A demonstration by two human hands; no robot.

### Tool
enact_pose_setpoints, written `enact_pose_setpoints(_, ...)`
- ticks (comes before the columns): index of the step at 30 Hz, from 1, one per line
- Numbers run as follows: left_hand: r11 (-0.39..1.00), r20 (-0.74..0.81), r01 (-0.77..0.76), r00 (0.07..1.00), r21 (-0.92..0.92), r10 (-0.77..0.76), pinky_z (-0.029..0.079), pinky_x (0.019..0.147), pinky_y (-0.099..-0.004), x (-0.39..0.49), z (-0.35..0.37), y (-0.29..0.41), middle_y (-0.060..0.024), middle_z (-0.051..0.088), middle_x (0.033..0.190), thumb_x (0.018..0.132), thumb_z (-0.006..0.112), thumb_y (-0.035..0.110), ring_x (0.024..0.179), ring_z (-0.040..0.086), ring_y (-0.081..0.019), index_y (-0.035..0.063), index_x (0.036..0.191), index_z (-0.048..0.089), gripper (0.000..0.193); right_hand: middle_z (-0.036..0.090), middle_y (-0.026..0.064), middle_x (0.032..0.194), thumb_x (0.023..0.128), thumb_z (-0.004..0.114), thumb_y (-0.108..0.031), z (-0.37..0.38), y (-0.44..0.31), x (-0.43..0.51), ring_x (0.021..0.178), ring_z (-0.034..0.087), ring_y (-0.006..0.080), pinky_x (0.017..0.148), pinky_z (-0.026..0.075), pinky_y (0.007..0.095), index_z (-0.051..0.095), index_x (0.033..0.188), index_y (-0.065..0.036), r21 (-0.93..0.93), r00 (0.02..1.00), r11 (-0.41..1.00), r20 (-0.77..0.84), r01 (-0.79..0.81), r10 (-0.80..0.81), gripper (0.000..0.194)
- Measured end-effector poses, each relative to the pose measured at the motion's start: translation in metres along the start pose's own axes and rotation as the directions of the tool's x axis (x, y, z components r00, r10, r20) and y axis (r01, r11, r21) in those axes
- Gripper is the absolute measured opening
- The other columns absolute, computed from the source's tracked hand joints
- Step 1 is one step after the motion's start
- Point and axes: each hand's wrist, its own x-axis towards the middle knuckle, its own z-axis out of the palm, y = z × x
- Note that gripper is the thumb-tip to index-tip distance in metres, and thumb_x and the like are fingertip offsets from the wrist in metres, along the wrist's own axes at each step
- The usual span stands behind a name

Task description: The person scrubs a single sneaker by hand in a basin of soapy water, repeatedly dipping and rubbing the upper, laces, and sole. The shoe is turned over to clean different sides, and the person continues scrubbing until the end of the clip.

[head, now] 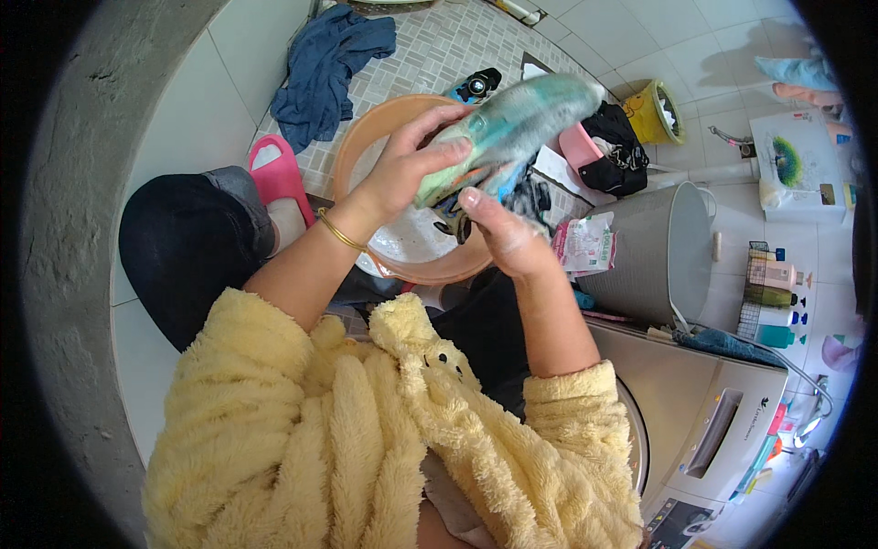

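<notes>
A wet shoe point(528, 117) is held up, tilted, over an orange plastic basin point(439, 270). Its pale green sole faces up and carries white foam. My left hand point(415, 154) grips one end of the shoe, the thumb lying across the sole. Below it, my right hand point(511, 237) holds the shoe's dark and blue upper; foam clings to the wrist, and its fingers are mostly hidden behind the shoe. Soapy water point(411, 237) lies in the basin. Just beyond the rim, a blue and black shoe point(477, 86) with a round dial rests on the tiles.
Dark blue cloth point(329, 68) lies on the tiled floor point(439, 41) at the far left. To the right are a pink tub point(578, 145) with black clothing, a yellow bin point(641, 117), a grey bucket point(638, 254), a plastic packet point(586, 241) and a washing machine point(679, 391).
</notes>
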Motion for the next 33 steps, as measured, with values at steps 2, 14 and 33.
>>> enact_pose_setpoints(2,0.993,-0.037,0.040,0.998,-0.115,-0.044,0.039,0.099,-0.0305,-0.002,0.002,0.000,-0.0110,0.052,0.125,0.089,0.055,0.020,0.115,0.052,-0.0180,-0.0022,0.133,0.042,0.051,0.054,0.0073,0.125,0.086,0.064,-0.034,-0.001,-0.011,0.004,0.113,0.050,0.0194,0.102,0.036,0.0350,0.048,0.130,-0.005,0.101,0.999,0.994,-0.018,-0.032,0.034,0.055)
enact_pose_setpoints(14,0.995,-0.031,-0.062,0.998,-0.076,0.060,0.036,0.104,-0.0327,0.001,-0.006,-0.001,-0.0119,0.049,0.130,0.091,0.052,0.019,0.122,0.046,-0.0212,-0.0005,0.137,0.039,0.051,0.058,0.0112,0.121,0.084,0.065,-0.038,-0.003,0.000,-0.001,0.112,0.052,0.0221,0.101,0.037,0.0342,0.050,0.127,0.002,-0.184,0.997,0.982,-0.075,-0.049,0.036,0.061)
enact_pose_setpoints(33,0.329,0.351,0.372,0.928,-0.868,-0.121,0.051,0.078,-0.0612,0.002,-0.020,-0.015,-0.0198,0.049,0.134,0.090,0.050,0.049,0.117,0.050,-0.0476,0.0085,0.136,0.044,0.062,0.066,0.0170,0.090,0.092,0.053,-0.009,-0.002,-0.016,-0.031,0.077,0.064,0.0227,0.074,0.053,0.0350,0.061,0.104,0.006,0.073,0.738,0.744,-0.222,0.665,-0.638,0.021)
